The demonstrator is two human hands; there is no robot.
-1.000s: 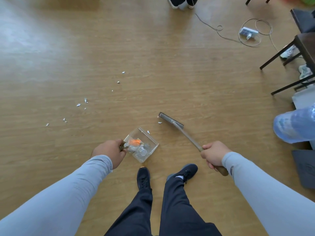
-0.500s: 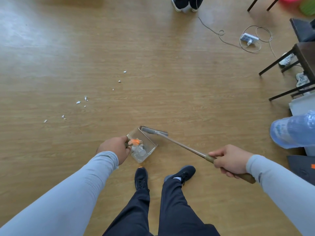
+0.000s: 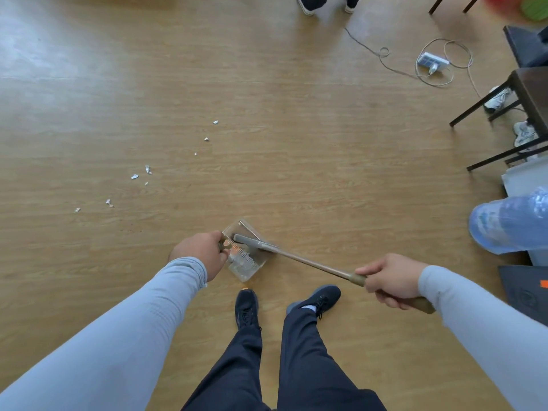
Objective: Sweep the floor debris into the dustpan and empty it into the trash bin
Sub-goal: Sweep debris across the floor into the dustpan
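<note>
My left hand (image 3: pixel 201 253) grips the handle of a clear plastic dustpan (image 3: pixel 247 264) on the wooden floor just ahead of my feet. Orange and pale scraps lie inside the pan. My right hand (image 3: pixel 391 280) grips the olive handle of a long thin broom (image 3: pixel 308 262), and its grey head (image 3: pixel 247 241) lies inside the dustpan's mouth. Several white paper scraps (image 3: pixel 135 176) are strewn over the floor to the far left, some more (image 3: pixel 215 122) farther off. A bin lined with a blue plastic bag (image 3: pixel 510 222) shows at the right edge.
A power strip (image 3: pixel 432 62) with looped cables lies far right. Dark chair and table legs (image 3: pixel 486 105) stand at the right, with shoes beside them. Another person's feet (image 3: pixel 326 2) are at the top edge. A dark box (image 3: pixel 526 292) sits bottom right.
The broom head swept left across the floor from ahead of the dustpan into its mouth. My right hand swung out to the right. The dustpan stayed in place.
</note>
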